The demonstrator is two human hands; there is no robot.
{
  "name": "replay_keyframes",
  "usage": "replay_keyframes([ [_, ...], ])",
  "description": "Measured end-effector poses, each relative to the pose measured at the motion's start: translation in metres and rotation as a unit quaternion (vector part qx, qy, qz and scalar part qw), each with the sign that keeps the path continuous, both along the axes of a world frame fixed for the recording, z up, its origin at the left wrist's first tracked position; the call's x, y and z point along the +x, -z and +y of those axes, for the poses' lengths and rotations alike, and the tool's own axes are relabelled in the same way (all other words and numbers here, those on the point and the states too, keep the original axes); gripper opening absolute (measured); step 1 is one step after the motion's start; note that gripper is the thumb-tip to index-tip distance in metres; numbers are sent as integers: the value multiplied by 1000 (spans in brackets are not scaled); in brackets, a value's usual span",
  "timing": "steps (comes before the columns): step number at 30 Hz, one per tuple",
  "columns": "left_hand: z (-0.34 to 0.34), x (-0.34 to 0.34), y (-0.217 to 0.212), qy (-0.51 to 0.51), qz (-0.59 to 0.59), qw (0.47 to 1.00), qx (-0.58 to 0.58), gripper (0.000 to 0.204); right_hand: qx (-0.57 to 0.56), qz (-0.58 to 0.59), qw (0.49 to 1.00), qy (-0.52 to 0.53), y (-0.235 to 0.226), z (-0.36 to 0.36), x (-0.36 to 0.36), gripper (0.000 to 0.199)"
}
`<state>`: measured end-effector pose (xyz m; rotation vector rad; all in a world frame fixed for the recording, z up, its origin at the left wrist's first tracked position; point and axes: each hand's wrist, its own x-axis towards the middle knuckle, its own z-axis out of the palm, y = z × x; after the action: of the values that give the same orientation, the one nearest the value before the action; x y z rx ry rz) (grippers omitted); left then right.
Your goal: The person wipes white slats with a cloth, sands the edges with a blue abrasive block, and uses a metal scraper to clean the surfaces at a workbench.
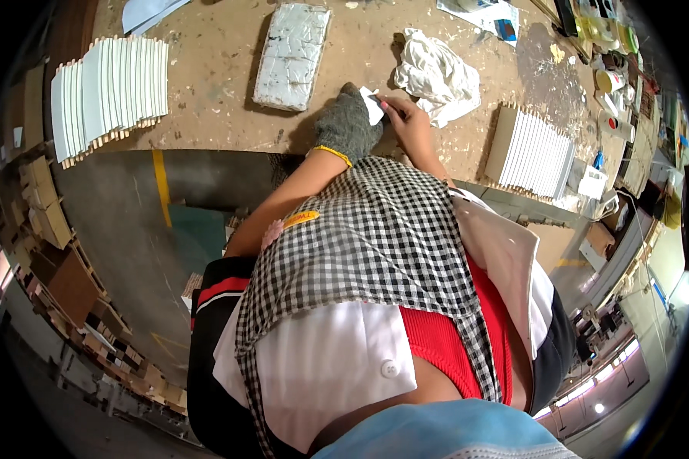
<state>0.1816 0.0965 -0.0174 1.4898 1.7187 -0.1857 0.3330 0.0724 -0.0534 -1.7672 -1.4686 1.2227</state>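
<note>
My left hand, in a grey knitted glove with a yellow cuff, is closed around a small white piece near the table's front edge. Whether that piece is paper, cloth or board I cannot make out. My bare right hand meets it from the other side, thumb and forefinger pinched at its edge. Just beyond my right hand lies a crumpled white cloth. Farther off to the left rests a rectangular block with a wrinkled, whitish, stained surface.
The worn brown table carries a row of white slats at left and another row of pale slats at right. Papers lie at the back. Cups and tools crowd the right end. Cartons stand beyond the floor at left.
</note>
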Motion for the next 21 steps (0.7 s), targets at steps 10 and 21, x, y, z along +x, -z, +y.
replay_keyframes([
  [10, -7, -2, 5, 16, 6, 998, 56, 73, 22, -10, 999, -21, 3, -3, 4, 20],
  [21, -1, 2, -8, -19, 9, 1000, 7, 72, 14, -27, 999, -45, -2, -5, 2, 18],
])
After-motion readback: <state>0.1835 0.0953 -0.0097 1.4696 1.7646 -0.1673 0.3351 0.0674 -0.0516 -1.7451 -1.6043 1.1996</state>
